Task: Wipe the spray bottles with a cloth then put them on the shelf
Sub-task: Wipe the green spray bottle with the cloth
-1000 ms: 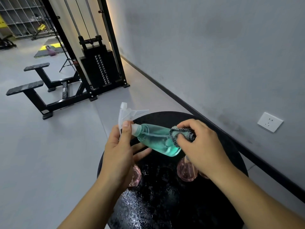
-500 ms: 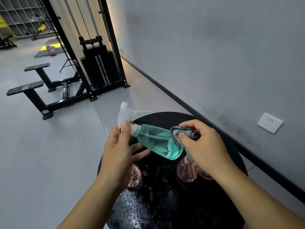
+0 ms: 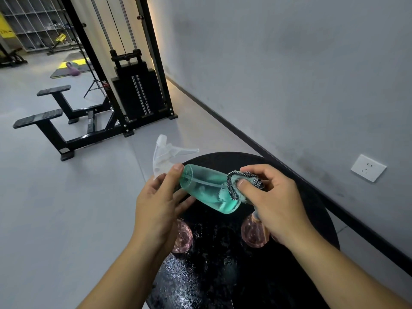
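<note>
A teal spray bottle (image 3: 207, 188) with a clear white trigger head lies tilted in the air above a round black table (image 3: 223, 275). My left hand (image 3: 156, 210) grips its neck, thumb on the collar. My right hand (image 3: 274, 204) pinches a small cloth (image 3: 240, 181) with a black-and-white braided edge against the bottle's lower body. Two pink bottles stand on the table below: one (image 3: 181, 238) partly hidden under my left hand, the other (image 3: 254, 233) partly hidden under my right hand.
The grey wall (image 3: 289, 85) runs close on the right, with a white socket (image 3: 368, 167). A black cable weight machine (image 3: 136, 92) and its benches stand on the grey floor ahead to the left. Grid shelving (image 3: 38, 21) lines the far back left.
My right hand has slid the cloth slightly up along the bottle's body, and the bottle has shifted a little. The left hand keeps its grip at the neck.
</note>
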{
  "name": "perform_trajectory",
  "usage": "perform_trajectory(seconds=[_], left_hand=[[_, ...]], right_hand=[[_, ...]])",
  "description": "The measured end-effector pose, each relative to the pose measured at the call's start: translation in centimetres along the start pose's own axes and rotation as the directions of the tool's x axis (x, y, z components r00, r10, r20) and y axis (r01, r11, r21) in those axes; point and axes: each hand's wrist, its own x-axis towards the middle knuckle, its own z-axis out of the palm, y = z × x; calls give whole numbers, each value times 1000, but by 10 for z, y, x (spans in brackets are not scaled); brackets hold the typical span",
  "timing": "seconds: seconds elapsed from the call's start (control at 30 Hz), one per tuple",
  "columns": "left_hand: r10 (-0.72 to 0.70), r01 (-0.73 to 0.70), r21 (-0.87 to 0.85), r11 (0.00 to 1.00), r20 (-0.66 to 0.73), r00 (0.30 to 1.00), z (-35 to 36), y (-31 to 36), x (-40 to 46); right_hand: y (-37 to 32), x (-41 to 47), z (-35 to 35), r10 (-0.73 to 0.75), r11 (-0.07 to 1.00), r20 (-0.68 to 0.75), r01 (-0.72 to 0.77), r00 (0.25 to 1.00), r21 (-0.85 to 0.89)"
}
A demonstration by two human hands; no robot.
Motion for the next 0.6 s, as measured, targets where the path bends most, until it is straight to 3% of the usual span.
perform_trajectory(seconds=[0.2,0.6], left_hand=[[-15,13,-78,997,-28,999,-1,-3,0],[-67,56,-152,987,-67,996,2,-6,4]], right_hand=[[-1,2,3,134,971,30,-138,990,197],[-1,-7,7,-46,999,-46,44,998,-32]])
